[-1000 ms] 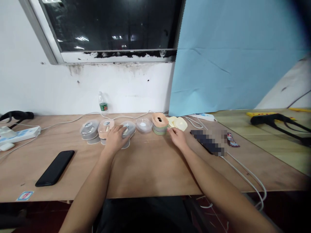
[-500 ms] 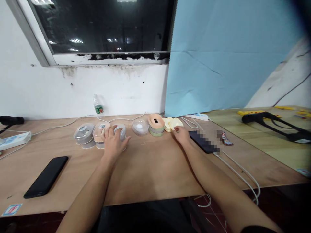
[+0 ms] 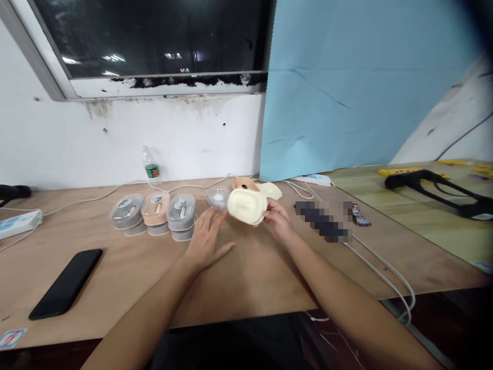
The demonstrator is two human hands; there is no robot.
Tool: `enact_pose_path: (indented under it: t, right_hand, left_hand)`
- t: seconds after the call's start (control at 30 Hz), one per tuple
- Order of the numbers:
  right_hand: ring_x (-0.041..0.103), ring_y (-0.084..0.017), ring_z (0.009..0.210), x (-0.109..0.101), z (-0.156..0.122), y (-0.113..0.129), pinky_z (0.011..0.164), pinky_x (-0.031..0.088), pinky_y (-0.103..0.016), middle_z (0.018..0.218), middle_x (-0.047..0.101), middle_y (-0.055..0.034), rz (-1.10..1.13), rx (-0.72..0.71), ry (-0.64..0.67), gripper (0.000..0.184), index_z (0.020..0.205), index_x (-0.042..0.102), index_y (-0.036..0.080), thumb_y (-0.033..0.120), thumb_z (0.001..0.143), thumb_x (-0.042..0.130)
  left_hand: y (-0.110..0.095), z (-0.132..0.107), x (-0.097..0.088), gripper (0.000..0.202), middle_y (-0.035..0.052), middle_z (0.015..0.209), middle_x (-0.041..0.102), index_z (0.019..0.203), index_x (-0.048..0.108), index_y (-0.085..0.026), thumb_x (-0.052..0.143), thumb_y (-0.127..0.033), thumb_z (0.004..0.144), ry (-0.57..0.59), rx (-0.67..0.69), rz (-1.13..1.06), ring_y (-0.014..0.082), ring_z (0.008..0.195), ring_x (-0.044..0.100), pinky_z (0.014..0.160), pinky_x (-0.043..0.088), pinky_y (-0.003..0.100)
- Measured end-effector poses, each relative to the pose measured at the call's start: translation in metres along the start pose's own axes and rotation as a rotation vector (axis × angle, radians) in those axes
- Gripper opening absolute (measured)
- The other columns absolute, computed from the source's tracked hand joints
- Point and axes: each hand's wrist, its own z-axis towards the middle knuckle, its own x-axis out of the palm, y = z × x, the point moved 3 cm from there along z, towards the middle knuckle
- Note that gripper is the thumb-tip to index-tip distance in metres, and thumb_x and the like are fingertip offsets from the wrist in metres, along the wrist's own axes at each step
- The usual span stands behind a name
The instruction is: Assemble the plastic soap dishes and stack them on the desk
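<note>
My right hand [image 3: 279,221] pinches a cream oval lid [image 3: 246,206] by its right edge, holding it up tilted above the table. My left hand [image 3: 207,234] is open, fingers spread, near the table left of the lid. Behind its fingertips lies a clear plastic cover [image 3: 216,197]. Partly hidden behind the lid is an orange-topped container [image 3: 243,183], with more cream pieces [image 3: 271,190] beside it. Left of my left hand stand a grey lidded box [image 3: 182,213], an orange lidded box [image 3: 155,209] and another grey lidded box [image 3: 129,211].
A black phone [image 3: 66,283] lies at the front left of the wooden table. A plastic bottle [image 3: 151,165] stands by the wall. White cables [image 3: 396,280] and a small wrapper [image 3: 360,215] are at right, and a power strip [image 3: 19,224] sits at far left.
My right hand has lifted a cream lid from the pile and brought it left. My left hand has moved off the grey box, rightward and nearer to the lid.
</note>
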Motion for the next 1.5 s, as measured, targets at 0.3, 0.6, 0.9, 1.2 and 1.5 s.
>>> enact_pose_path:
  t: [0.3, 0.6, 0.9, 1.2, 1.5]
  right_hand:
    - [0.053, -0.013, 0.046, 0.023, -0.01, -0.034, 0.043, 0.041, -0.024, 0.062, 0.06, 0.0001, -0.013, 0.555, 0.503, 0.019, 0.079, 0.052, 0.018, 0.032, 0.065, 0.053]
    - [0.048, -0.014, 0.057, -0.014, 0.02, -0.017, 0.057, 0.038, -0.025, 0.062, 0.051, 0.003, -0.835, -0.109, -0.198, 0.032, 0.106, 0.059, 0.019, 0.039, 0.083, 0.05]
    - [0.057, -0.018, 0.07, -0.012, 0.03, -0.024, 0.065, 0.041, -0.028, 0.079, 0.065, -0.0037, -0.936, -0.156, -0.129, 0.03, 0.105, 0.061, 0.02, 0.038, 0.09, 0.043]
    - [0.052, -0.014, 0.061, -0.015, 0.027, -0.021, 0.062, 0.043, -0.026, 0.071, 0.054, 0.002, -0.675, -0.192, -0.287, 0.027, 0.097, 0.049, 0.02, 0.04, 0.08, 0.058]
    - [0.045, -0.012, 0.055, 0.002, -0.001, -0.008, 0.053, 0.038, -0.024, 0.067, 0.048, 0.0048, -0.49, -0.205, -0.189, 0.04, 0.095, 0.043, 0.024, 0.05, 0.074, 0.064]
  left_hand:
    - [0.002, -0.003, 0.015, 0.095, 0.0176, 0.143, 0.038, 0.144, 0.024, -0.016, 0.049, -0.074, 0.073, 0.327, 0.021, -0.069, 0.0339, 0.129, 0.036, 0.104, 0.028, 0.048]
    - [0.005, -0.009, 0.026, 0.084, 0.0151, 0.137, 0.046, 0.138, 0.035, -0.02, 0.055, -0.069, 0.073, 0.427, -0.086, -0.081, 0.0334, 0.12, 0.045, 0.099, 0.031, 0.049]
    - [0.013, -0.01, 0.023, 0.079, 0.0128, 0.137, 0.047, 0.138, 0.036, -0.022, 0.054, -0.067, 0.075, 0.459, -0.17, -0.167, 0.0316, 0.12, 0.046, 0.095, 0.038, 0.047]
    - [0.015, -0.009, 0.022, 0.063, 0.0148, 0.142, 0.041, 0.14, 0.032, -0.015, 0.041, -0.054, 0.09, 0.256, -0.25, -0.322, 0.0262, 0.131, 0.036, 0.107, 0.031, 0.045]
    - [0.019, -0.007, 0.009, 0.074, 0.0165, 0.145, 0.035, 0.145, 0.015, -0.019, 0.052, -0.046, 0.087, -0.017, -0.299, -0.396, 0.0259, 0.126, 0.046, 0.103, 0.039, 0.044]
